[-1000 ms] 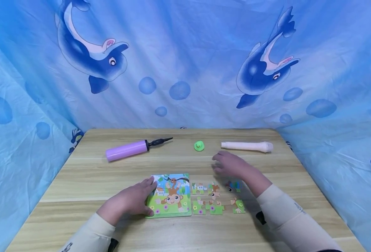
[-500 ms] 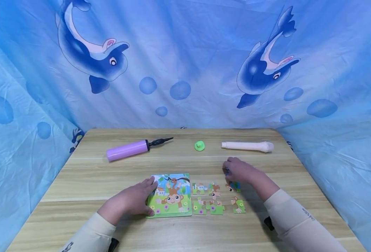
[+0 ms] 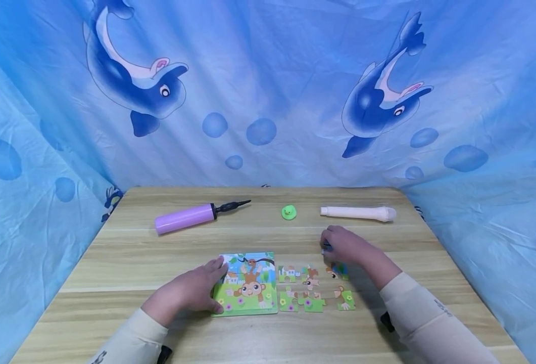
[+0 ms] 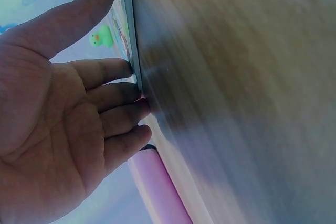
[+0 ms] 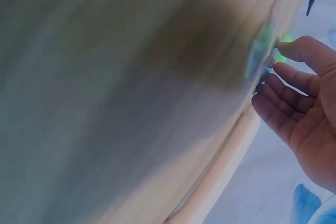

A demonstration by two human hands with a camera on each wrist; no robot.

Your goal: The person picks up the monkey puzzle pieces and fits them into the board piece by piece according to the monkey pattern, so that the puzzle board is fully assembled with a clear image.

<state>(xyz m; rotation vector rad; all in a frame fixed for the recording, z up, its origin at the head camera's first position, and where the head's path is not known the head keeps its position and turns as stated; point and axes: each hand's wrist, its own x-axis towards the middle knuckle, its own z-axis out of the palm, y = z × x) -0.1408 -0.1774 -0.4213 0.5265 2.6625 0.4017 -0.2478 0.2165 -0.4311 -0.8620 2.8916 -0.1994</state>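
A square jigsaw board (image 3: 249,285) with a monkey picture lies on the table. My left hand (image 3: 190,289) rests at its left side, thumb at the near corner and fingertips touching the edge; in the left wrist view those fingers (image 4: 118,93) are fairly straight. Right of the board lie several loose jigsaw pieces, among them a house piece (image 3: 288,273) and a green piece (image 3: 346,299). Beyond them my right hand (image 3: 347,245) pinches a small dark-and-blue jigsaw piece (image 3: 326,246) between thumb and fingers, largely hidden by the hand. The right wrist view shows that grip blurred.
A purple hand pump (image 3: 186,218) with a black nozzle lies at the back left of the wooden table (image 3: 249,338). A green rubber duck (image 3: 288,212) sits at the back middle, and a pale pink microphone-shaped stick (image 3: 357,213) at the back right. A blue dolphin curtain (image 3: 268,91) surrounds the table.
My right hand has moved right and closed its fingers on a jigsaw piece, then shifted slightly left with it. The left hand stays at the board.
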